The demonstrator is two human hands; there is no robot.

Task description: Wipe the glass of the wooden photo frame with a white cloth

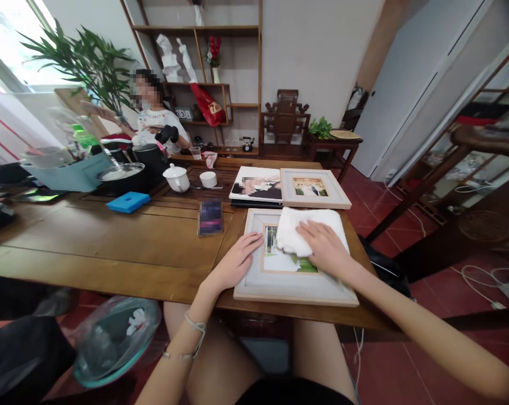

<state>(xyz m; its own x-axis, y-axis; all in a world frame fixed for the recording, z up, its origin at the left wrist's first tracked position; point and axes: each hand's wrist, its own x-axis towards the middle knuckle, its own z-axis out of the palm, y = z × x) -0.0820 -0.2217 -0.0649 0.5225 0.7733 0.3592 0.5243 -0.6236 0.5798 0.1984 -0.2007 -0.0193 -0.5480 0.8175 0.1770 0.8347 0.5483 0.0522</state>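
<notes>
A picture frame (254,287) with a pale wide border lies flat at the table's near edge, holding a photo with green and white areas. My left hand (238,259) rests on its left border, fingers stretched out and holding nothing. On the upper right of the frame, a folded white towel (291,230) covers part of the photo. My right hand (324,244) presses on this towel, its fingers over the cloth and gripping it against the frame. Just behind are another light wooden picture frame (342,197) and a photo panel (258,175) stacked on something dark.
On the wooden table (153,253) are a phone (210,217), a blue block (128,202), a lidded white cup (177,179), a small white cup (208,179) and a light-blue bin (75,174). A person (153,115) sits across. A lined trash bin (115,343) stands below left.
</notes>
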